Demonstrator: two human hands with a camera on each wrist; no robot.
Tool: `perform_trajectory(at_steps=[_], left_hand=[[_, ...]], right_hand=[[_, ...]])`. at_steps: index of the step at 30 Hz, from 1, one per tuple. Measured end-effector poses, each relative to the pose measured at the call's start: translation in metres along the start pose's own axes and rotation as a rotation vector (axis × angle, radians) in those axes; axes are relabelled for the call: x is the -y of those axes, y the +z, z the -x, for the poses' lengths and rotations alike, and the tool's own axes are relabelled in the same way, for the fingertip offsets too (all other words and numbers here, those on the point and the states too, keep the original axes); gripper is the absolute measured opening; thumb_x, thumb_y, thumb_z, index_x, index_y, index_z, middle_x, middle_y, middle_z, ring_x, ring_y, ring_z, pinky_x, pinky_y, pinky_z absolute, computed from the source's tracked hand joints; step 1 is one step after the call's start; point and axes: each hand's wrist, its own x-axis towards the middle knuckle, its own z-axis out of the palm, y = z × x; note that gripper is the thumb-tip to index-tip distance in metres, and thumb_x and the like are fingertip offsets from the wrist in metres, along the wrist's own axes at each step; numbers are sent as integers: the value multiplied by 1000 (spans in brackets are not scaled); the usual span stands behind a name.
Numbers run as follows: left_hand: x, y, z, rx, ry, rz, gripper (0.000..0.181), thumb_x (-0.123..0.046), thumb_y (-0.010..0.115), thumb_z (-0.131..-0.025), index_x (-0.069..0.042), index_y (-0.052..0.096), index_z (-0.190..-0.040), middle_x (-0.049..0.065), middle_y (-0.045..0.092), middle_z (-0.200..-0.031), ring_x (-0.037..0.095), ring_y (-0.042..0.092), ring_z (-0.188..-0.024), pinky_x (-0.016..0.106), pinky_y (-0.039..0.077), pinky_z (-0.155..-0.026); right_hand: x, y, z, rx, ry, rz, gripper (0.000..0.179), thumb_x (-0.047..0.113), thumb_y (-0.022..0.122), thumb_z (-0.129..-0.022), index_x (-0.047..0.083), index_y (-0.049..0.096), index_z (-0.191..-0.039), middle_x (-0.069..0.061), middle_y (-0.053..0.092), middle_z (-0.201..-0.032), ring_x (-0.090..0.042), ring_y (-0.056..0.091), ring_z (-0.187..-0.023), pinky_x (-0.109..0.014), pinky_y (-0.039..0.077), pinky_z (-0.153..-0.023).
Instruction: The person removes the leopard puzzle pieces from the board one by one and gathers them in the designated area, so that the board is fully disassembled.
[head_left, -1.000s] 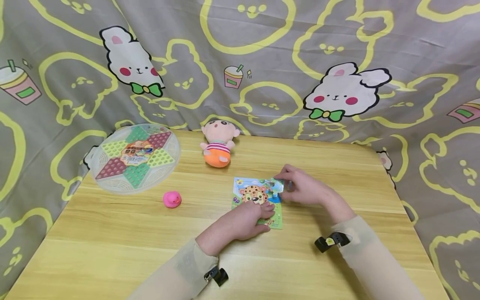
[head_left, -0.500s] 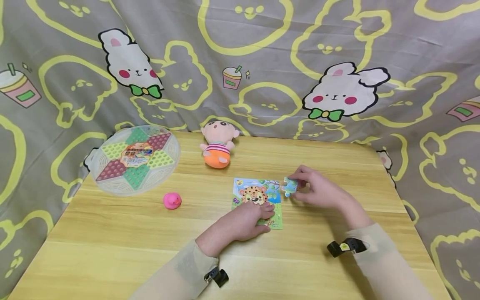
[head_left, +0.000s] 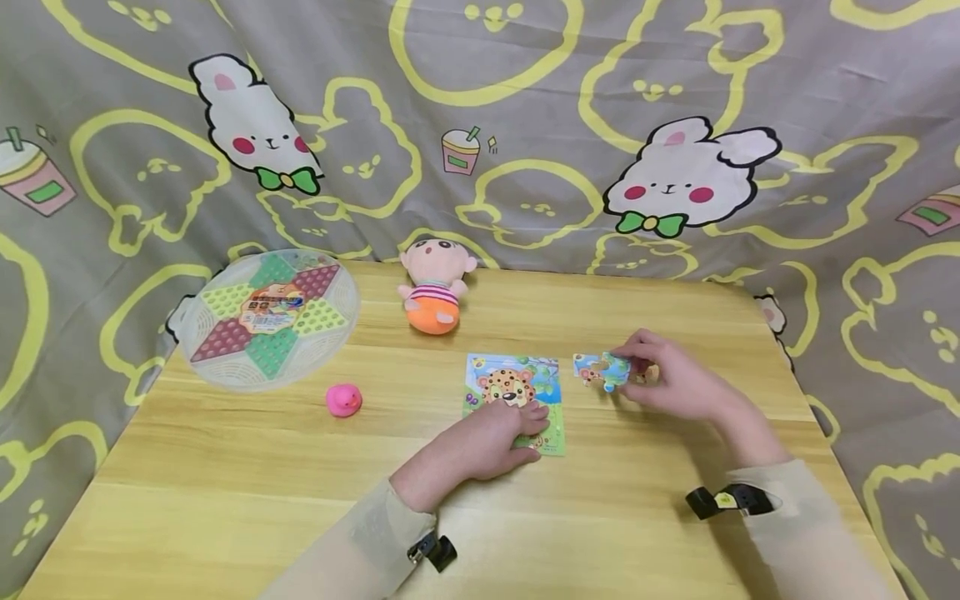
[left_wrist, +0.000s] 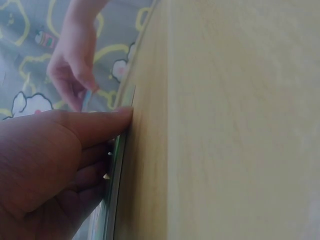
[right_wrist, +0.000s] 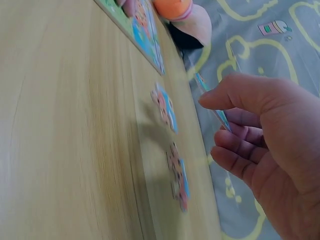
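A jigsaw puzzle board (head_left: 553,432) with a spotted leopard picture lies on the table. My left hand (head_left: 487,440) rests on its lower half and covers part of the picture; in the left wrist view the thumb lies at the edge of the board (left_wrist: 116,172). To the board's right, my right hand (head_left: 675,383) pinches a blue-green puzzle piece (head_left: 618,369) between thumb and fingers, lifted above the table. Below it, the right wrist view shows two loose puzzle pieces, an upper piece (right_wrist: 166,107) and a lower piece (right_wrist: 179,177), lying on the wood.
Left of the board sits a pink rubber duck (head_left: 344,401). A plush doll (head_left: 433,287) with orange bottoms lies behind it. At the back left stands a round Chinese checkers board (head_left: 273,321). A patterned curtain (head_left: 540,167) hangs behind the table (head_left: 247,492).
My right hand has moved away from the board to the right, carrying the puzzle piece over the loose ones. The left hand has kept its place on the board.
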Motion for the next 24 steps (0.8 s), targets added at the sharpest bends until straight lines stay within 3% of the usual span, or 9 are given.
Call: perform_trajectory(at_steps=[11, 24], left_hand=[[0, -3, -1, 2, -3, 7, 51, -31, 72, -103, -10, 62, -148, 1, 50, -157, 14, 42, -148, 34, 31, -123], [0, -2, 0, 0, 1, 8, 50, -31, 72, -103, -10, 63, -147, 1, 51, -157, 13, 44, -147, 34, 34, -122]], right_hand=[[-15, -22, 23, -5, 0, 68, 48, -6, 85, -82, -4, 72, -128, -1, 63, -107, -16, 60, -90, -28, 55, -75], [-33, -38, 41, 18, 88, 150, 48, -4, 84, -87, -6, 68, -132, -10, 65, -117, -21, 66, -96, -35, 59, -81]])
